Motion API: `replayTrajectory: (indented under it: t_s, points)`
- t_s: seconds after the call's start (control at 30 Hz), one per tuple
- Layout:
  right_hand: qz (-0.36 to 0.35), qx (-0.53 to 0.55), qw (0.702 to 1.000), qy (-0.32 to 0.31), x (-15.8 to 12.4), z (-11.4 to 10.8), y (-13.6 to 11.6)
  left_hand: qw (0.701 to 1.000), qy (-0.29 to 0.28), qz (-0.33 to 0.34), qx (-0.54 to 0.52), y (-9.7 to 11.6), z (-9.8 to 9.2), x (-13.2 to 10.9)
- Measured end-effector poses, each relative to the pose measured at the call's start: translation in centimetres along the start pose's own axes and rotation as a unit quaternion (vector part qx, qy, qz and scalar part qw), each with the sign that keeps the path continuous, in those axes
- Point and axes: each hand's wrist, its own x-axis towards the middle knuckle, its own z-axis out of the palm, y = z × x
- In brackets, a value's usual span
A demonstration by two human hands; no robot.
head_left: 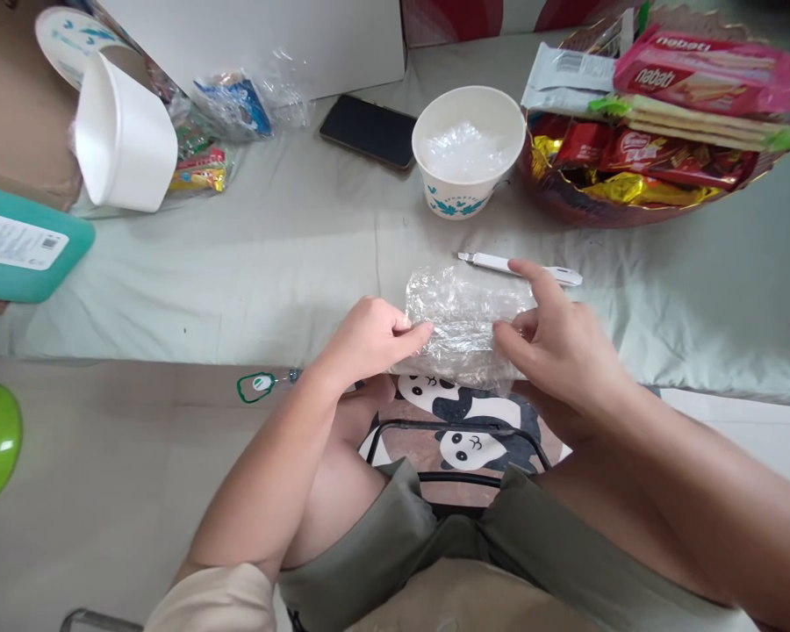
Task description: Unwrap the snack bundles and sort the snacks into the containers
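A crinkled sheet of clear plastic wrap (461, 307) lies at the front edge of the cloth-covered table, its near side hanging over the edge. My left hand (378, 333) pinches its left side between thumb and fingers. On the right side, my right hand (559, 333) grips the wrap with the thumb and curled fingers while the index finger points outward. That index finger is close to a white utility knife (493, 262), which lies just behind the wrap with its blade end to the left. Behind the knife stands a white paper cup (457, 204) with crumpled clear plastic inside.
A dark phone (367, 132) lies left of the cup. A basket (585, 206) of packaged snacks stands at the back right. At the left are a tipped white paper container (135, 132), wrapped sweets (201, 171) and a green package (32, 281). A white box (269, 44) stands behind.
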Motion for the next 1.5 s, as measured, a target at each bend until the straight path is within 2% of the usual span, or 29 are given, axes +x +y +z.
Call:
replayTrajectory:
  t_s: [0.07,0.13,0.2,0.33,0.47,0.53,0.6,0.63,0.7,0.77,0.83,0.93,1.0,1.03,1.1,1.17,1.2,1.27,1.37,1.43,1.5]
  points:
    - [-0.028,-0.07,0.996,0.05,0.0,0.0,0.4,1.0,0.001,-0.006,0.015,0.2,0.1,0.1]
    - [-0.065,-0.125,0.982,0.124,-0.1,-0.1,0.8,1.0,0.0,-0.011,0.027,0.2,0.2,0.1]
    - [-0.092,-0.165,0.967,0.171,-0.1,0.0,0.9,0.999,-0.006,-0.012,0.04,0.3,0.2,0.2]
    - [-0.109,-0.218,0.956,0.162,-0.3,0.3,0.9,0.997,-0.012,-0.017,0.07,0.2,0.3,0.4]
    - [-0.128,-0.225,0.952,0.162,-0.7,0.4,0.4,0.982,0.006,-0.032,0.184,0.2,0.3,0.5]
    - [-0.171,-0.208,0.94,0.211,-1.1,0.2,0.1,0.97,0.011,-0.04,0.241,0.3,0.3,0.5]
    - [-0.268,-0.164,0.917,0.246,-1.4,0.0,-0.4,0.963,0.014,-0.045,0.267,0.4,0.3,0.5]
    - [-0.326,-0.137,0.907,0.228,-1.6,0.0,-0.7,0.962,0.017,-0.044,0.269,0.4,0.3,0.5]
    - [-0.402,-0.11,0.901,0.12,-1.8,0.3,-1.0,0.965,0.022,-0.038,0.259,0.2,0.3,0.5]
    - [-0.396,-0.14,0.907,-0.007,-2.0,0.9,-1.2,0.969,0.028,-0.035,0.243,0.1,0.2,0.5]
    - [-0.363,-0.204,0.907,-0.064,-2.1,1.7,-1.0,0.97,0.046,-0.04,0.237,-0.1,0.1,0.4]
    - [-0.35,-0.244,0.902,-0.061,-2.0,2.3,-0.6,0.965,0.115,-0.069,0.226,0.0,-0.2,0.1]
    - [-0.355,-0.199,0.913,-0.034,-1.8,2.1,-0.5,0.965,0.183,-0.043,0.184,-0.1,-0.4,0.0]
    - [-0.359,-0.154,0.92,-0.016,-1.7,1.8,-0.6,0.964,0.22,0.006,0.148,-0.2,-0.4,0.0]
    - [-0.361,-0.03,0.932,0.003,-1.4,0.9,-1.1,0.951,0.265,0.152,0.047,-0.6,-0.4,0.1]
    - [-0.331,0.113,0.937,-0.016,-1.3,0.2,-1.6,0.93,0.236,0.273,-0.068,-1.1,-0.5,0.3]
    - [-0.291,0.182,0.939,-0.034,-1.3,-0.1,-1.9,0.923,0.194,0.308,-0.125,-1.3,-0.5,0.4]
    - [-0.164,0.299,0.938,-0.068,-1.3,-0.3,-2.2,0.915,0.077,0.327,-0.226,-1.6,-0.7,0.4]
    - [0.024,0.399,0.912,-0.089,-1.0,0.0,-2.1,0.906,-0.08,0.263,-0.323,-1.6,-0.9,-0.1]
    - [0.08,0.411,0.904,-0.088,-0.5,0.2,-1.9,0.914,-0.126,0.178,-0.342,-1.4,-0.8,-0.4]
    - [0.093,0.394,0.911,-0.079,0.0,0.3,-1.7,0.923,-0.14,0.102,-0.345,-1.1,-0.5,-0.5]
